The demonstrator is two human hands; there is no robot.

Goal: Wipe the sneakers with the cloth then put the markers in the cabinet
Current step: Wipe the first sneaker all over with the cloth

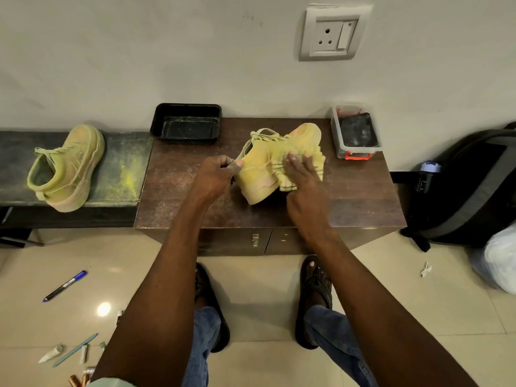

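Gripping the heel of the sneaker point(259, 166) on the cabinet point(349, 196), your left hand point(215, 177) has its fingers curled round the collar. Your right hand point(300, 174) lies flat, fingers straight, pressing the yellow cloth point(312, 160) against the sneaker's side. The second sneaker point(68, 169) sits well left of your left hand on a dark bench point(122, 169). A blue marker point(64, 286) lies on the floor below and left of your left arm; more, possibly markers, lie nearer the bottom edge.

Cabinet top point(195, 196): tray point(186, 123), box point(355, 131), sneaker point(259, 174).
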